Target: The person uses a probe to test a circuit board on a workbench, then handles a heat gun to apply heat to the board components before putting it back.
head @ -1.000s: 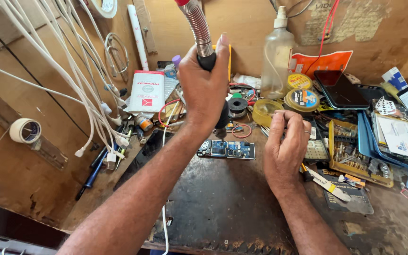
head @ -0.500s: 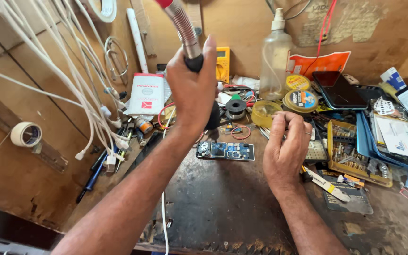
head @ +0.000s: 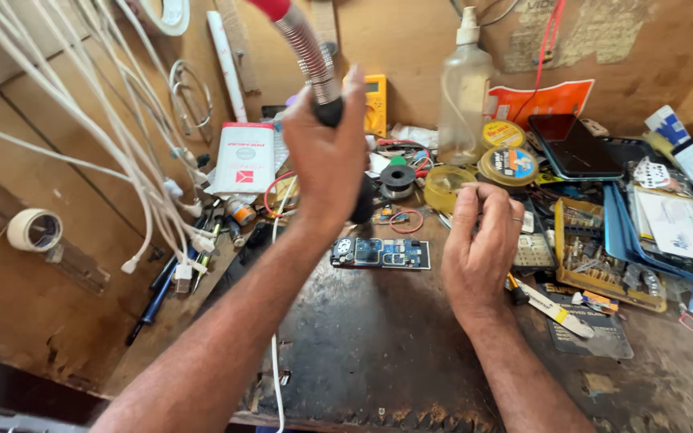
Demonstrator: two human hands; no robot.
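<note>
Left hand (head: 326, 152) gripping hose handle (head: 332, 112) beside white-and-red packet (head: 244, 157); right hand (head: 483, 244) loosely curled, empty.

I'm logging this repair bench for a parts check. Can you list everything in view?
hose tool: one, silver flexible hose with black grip, raised over bench
circuit board: one, blue, bench centre
bottle: one, clear, at back wall
multimeter: one, yellow, behind tool
phone: one, black, back right
cables: many, white, hanging left
tape roll: one, white, left wall
parts tray: one, yellow, right
left hand: grips hose tool
right hand: curled, resting on bench beside the board
</note>
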